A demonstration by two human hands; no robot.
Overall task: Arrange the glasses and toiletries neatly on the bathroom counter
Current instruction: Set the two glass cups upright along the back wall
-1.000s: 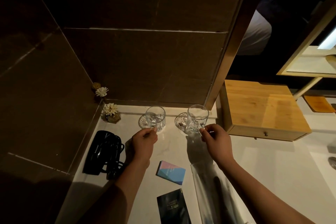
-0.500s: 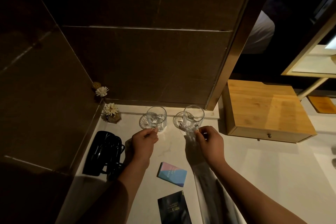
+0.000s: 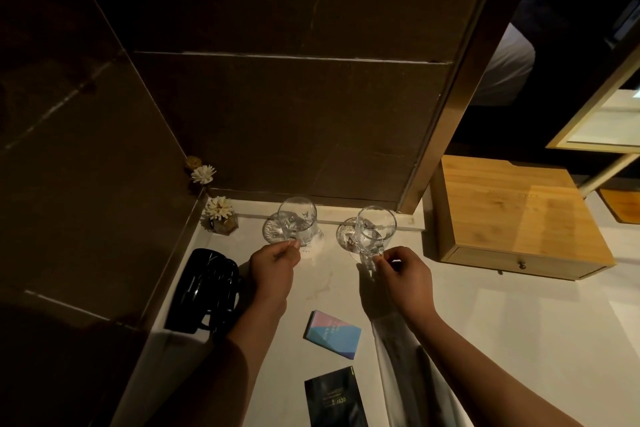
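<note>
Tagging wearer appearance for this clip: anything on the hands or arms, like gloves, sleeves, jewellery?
Both are bare. Left hand and right hand show no gloves, rings or watch. The forearms are uncovered up to the frame's lower edge, no sleeves in view. Lighting is dim, so fine marks can't be ruled out.

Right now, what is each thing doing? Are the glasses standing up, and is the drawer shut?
Left glass: upright, empty, on a coaster, left hand pinching its base.
Right glass: upright, empty, on a coaster, right hand at its base.
Drawer: shut.
Pink-blue packet: lying flat, untouched.
Black packet: lying flat, untouched.
</note>
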